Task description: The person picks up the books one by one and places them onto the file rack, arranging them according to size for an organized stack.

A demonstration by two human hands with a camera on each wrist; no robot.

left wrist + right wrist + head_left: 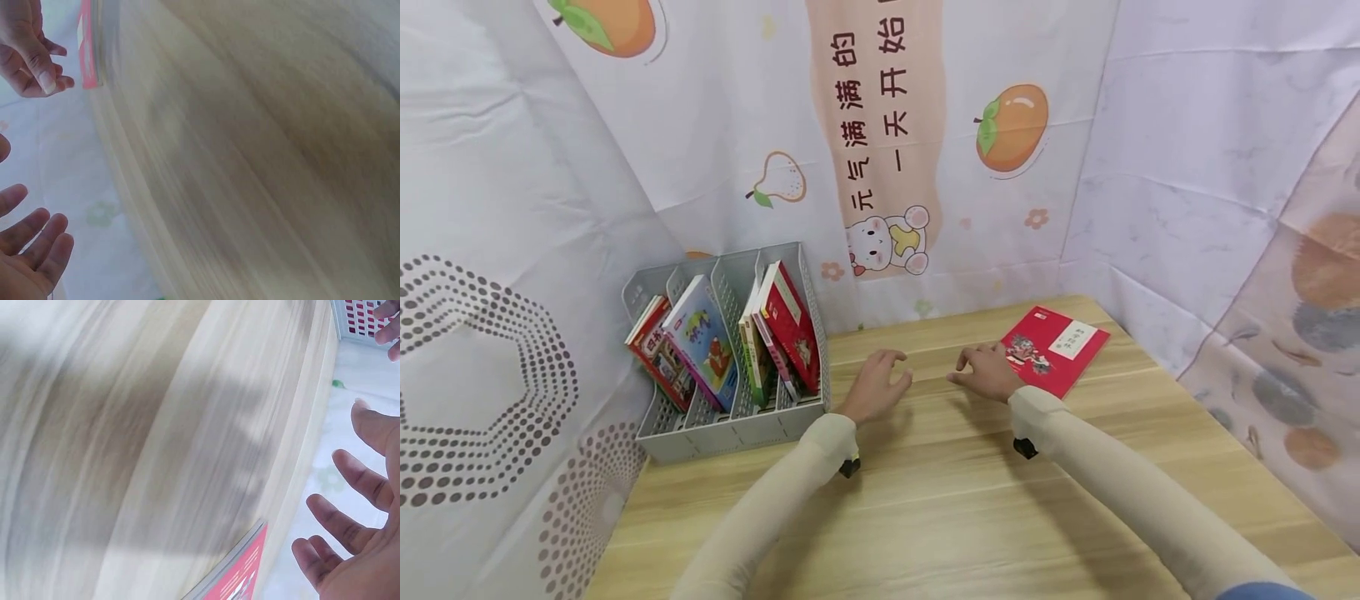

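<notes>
My left hand [874, 387] hovers over the table with loosely bent fingers and holds nothing, just right of a grey file rack [737, 429]. Facing it, my right hand [988, 372] is likewise loosely bent around nothing. Beside and partly behind the right hand, a red book [1060, 350] with a cream label lies flat on the table. Its corner also shows as a red book edge [240, 575] in the right wrist view. Several books lean in the rack's compartments, among them a red book [793, 325] and a light blue book [706, 337].
The wood-grain table [917, 517] ends at a white printed curtain [715, 108] behind. Another curtain [1210, 192] borders its right side, and a dotted cloth [482, 375] hangs at the left. A dark wrist camera [1025, 448] hangs under the right wrist.
</notes>
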